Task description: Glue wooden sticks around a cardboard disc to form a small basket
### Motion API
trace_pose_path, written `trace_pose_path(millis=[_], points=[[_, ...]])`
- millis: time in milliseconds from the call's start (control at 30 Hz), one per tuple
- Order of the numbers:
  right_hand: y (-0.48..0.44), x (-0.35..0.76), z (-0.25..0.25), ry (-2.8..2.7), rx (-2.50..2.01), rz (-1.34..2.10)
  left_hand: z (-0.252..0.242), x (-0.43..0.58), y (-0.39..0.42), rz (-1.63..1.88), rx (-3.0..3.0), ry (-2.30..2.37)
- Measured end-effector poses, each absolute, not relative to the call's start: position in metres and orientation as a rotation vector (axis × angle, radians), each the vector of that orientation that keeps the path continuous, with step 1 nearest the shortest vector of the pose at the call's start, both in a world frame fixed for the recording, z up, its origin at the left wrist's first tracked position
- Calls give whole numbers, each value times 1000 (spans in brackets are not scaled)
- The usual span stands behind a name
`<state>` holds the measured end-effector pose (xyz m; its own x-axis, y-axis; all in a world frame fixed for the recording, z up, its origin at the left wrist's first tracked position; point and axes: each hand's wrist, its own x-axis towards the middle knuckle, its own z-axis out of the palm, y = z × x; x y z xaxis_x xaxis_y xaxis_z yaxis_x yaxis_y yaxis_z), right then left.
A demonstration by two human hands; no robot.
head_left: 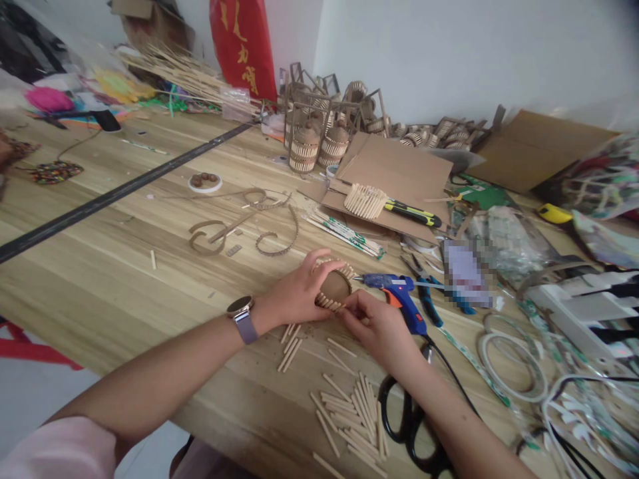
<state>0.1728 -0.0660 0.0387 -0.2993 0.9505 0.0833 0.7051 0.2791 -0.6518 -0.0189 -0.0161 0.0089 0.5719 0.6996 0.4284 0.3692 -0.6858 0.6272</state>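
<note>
My left hand (294,293), with a watch on its wrist, curls its thumb and fingers around a small round piece (335,287) edged with short wooden sticks, its brown inside turned up. At the lower right rim of that piece, the thumb and fingertips of my right hand (377,327) pinch together on a short wooden stick, mostly covered by the fingers. Just beyond, a blue glue gun (412,309) lies with its nozzle close to the round piece. Loose wooden sticks (352,412) lie in a heap nearer to me, beside black-handled scissors (414,426).
Pliers (424,293), tape rolls (514,366) and a white power strip (579,313) crowd the right side. A cardboard sheet (394,173) bears a stick bundle (365,201) and a utility knife (412,213). Finished stick lanterns (304,150) stand behind. Curved brown strips (277,243) lie left.
</note>
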Motion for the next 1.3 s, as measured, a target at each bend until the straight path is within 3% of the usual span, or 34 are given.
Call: trace_pose_path(millis=[1300], points=[[-68, 182, 41, -2107, -1461, 593, 5, -22, -14, 838, 2334, 857]])
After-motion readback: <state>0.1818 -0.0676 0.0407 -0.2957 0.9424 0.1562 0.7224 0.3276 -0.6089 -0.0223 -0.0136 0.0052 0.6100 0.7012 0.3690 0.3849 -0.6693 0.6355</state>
